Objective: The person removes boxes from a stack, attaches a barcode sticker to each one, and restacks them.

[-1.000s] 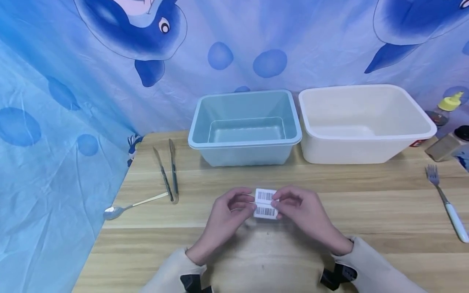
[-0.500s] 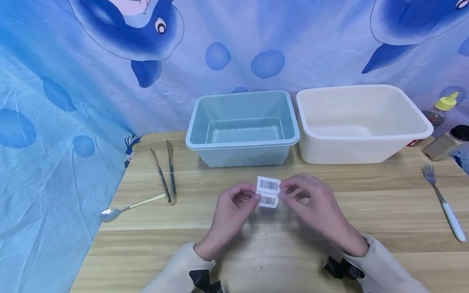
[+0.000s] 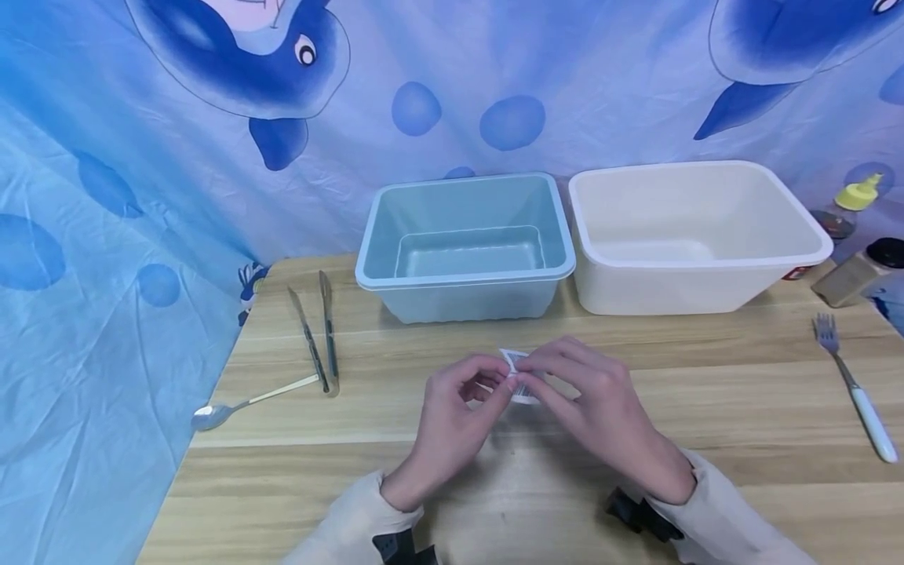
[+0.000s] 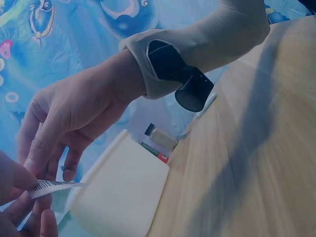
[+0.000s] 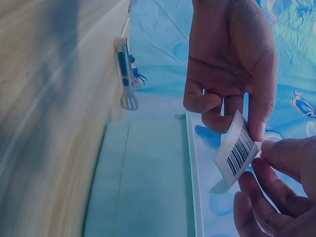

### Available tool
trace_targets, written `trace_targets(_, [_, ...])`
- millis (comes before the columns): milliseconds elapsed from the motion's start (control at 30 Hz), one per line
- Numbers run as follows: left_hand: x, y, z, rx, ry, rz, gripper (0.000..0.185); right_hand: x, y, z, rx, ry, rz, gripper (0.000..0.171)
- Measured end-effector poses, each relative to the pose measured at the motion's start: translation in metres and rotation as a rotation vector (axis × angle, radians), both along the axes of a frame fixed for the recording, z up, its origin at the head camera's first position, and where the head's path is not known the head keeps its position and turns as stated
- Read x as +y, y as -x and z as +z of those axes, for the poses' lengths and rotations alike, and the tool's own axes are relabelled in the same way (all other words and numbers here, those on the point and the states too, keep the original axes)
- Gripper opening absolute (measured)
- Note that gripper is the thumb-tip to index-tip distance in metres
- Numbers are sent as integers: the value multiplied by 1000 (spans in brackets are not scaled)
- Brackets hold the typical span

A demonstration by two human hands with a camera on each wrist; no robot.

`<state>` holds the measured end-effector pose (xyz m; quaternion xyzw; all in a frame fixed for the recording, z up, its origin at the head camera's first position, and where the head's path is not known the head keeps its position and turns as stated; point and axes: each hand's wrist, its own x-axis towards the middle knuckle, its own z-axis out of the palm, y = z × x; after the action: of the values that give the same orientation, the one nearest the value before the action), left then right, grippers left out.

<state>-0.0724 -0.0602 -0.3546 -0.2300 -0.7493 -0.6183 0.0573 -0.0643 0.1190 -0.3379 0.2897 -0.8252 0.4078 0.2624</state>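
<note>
A small white barcode label is held between both hands over the middle of the wooden table, below the tubs. My left hand pinches its left side between thumb and index finger. My right hand pinches it just beside, and the two thumbs nearly meet. Between the fingers the label bends along its middle. The right wrist view shows the label creased, its bars facing that camera. Curved and almost edge-on, the label also appears in the left wrist view. The fingers hide part of it in the head view.
A light blue tub and a white tub stand along the back. To the left lie metal tongs and a spoon. A fork, a black-capped jar and a yellow-topped bottle are at right.
Both hands first lifted the flat label a little away from the body. Since then the right fingers have moved in toward the left ones, and the label has gone from flat to bent.
</note>
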Motion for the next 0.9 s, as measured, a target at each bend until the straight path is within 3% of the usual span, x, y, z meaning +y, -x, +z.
trace_targets(300, [-4, -3, 3, -7, 32, -4, 8, 0, 1, -4, -23, 21, 56, 15])
trace_targets(700, [-7, -3, 3, -26, 66, -18, 10, 0, 4, -7, -42, 11, 54, 12])
trace_targets(900, [-9, -3, -2, -82, 82, -7, 11, 1, 9, -12, -78, 22, 17, 12])
